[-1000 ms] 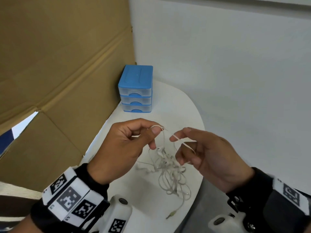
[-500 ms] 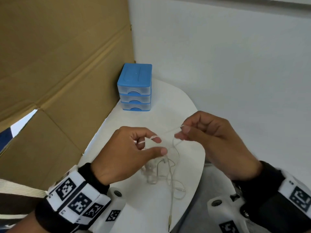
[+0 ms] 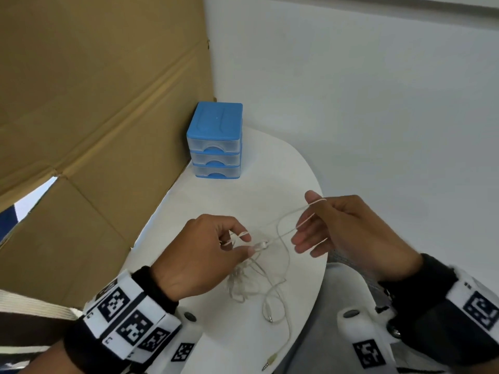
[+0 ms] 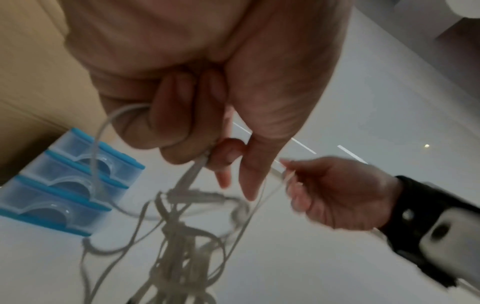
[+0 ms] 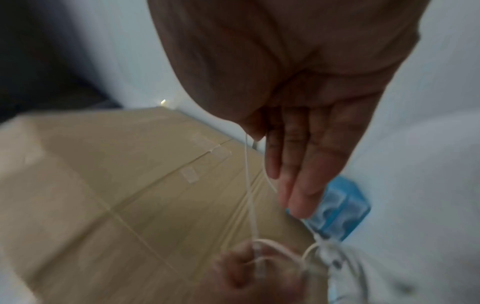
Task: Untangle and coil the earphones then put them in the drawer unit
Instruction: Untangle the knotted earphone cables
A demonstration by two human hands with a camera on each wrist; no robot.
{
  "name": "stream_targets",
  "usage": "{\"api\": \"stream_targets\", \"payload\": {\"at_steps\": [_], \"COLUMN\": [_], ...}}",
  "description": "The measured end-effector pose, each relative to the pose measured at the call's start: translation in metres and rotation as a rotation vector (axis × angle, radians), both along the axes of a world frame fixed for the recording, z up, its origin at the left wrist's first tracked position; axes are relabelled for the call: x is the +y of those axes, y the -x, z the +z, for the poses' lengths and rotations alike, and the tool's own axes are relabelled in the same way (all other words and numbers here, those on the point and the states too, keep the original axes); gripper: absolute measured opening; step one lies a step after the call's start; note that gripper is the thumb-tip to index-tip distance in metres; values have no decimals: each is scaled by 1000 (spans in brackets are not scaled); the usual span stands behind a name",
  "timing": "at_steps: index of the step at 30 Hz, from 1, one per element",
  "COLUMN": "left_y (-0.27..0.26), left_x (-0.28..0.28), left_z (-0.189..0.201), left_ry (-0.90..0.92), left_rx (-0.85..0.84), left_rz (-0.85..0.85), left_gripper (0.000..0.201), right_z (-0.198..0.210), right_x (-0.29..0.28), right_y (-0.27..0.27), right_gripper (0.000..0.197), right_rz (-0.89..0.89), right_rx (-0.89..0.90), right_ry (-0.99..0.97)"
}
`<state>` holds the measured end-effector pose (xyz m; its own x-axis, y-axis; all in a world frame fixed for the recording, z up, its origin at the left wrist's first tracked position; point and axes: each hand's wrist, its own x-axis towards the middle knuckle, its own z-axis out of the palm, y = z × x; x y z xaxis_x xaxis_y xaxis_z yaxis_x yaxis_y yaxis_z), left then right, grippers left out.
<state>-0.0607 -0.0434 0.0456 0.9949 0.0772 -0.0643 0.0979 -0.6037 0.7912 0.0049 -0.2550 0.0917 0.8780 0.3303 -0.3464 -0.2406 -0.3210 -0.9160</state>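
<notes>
The white earphones (image 3: pixel 248 284) lie as a loose tangle on the white table (image 3: pixel 270 163), with the jack plug (image 3: pixel 270 363) trailing near the front edge. My left hand (image 3: pixel 248 242) pinches the cable by an earbud, just above the tangle; in the left wrist view its fingers (image 4: pixel 168 127) curl round the cable (image 4: pixel 182 236). My right hand (image 3: pixel 314 209) pinches a strand looped over its index finger, its other fingers (image 5: pixel 298 185) straight. The strand (image 3: pixel 286 228) runs taut between the hands. The blue drawer unit (image 3: pixel 216 141) stands at the back, all three drawers closed.
A brown cardboard wall (image 3: pixel 94 117) runs along the table's left side, right behind the drawer unit. A white wall (image 3: pixel 351 103) is at the back and right. The table's rounded edge (image 3: pixel 321 238) passes under my right hand.
My right hand has moved right and away from the left, drawing a strand out of the tangle. My left hand keeps its pinch in about the same place.
</notes>
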Motion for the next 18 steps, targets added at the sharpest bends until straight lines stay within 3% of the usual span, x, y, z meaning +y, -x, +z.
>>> {"api": "stream_targets", "payload": {"at_steps": [3,5,11,15,18], "left_y": [-1,-1,-2,-3,-7], "left_x": [1,2,-2,-1,6], "left_z": [-3,-7,-6,-2,-1], "left_ry": [1,-22,137,248,281], "left_rx": [24,54,102,54,-4], "left_rz": [-11,-51,-35,47,117], "left_gripper": [9,21,31,8,12], "right_z": [10,14,12,3,9], "right_x": [6,6,3,-1,-6], "right_y": [9,11,10,6,7], "right_gripper": [40,42,44,49,42], "right_rz": [57,70,29,151,259], "right_rx": [151,108,68,-119,-124], "right_ry": [-320,-384,-283,81,189]}}
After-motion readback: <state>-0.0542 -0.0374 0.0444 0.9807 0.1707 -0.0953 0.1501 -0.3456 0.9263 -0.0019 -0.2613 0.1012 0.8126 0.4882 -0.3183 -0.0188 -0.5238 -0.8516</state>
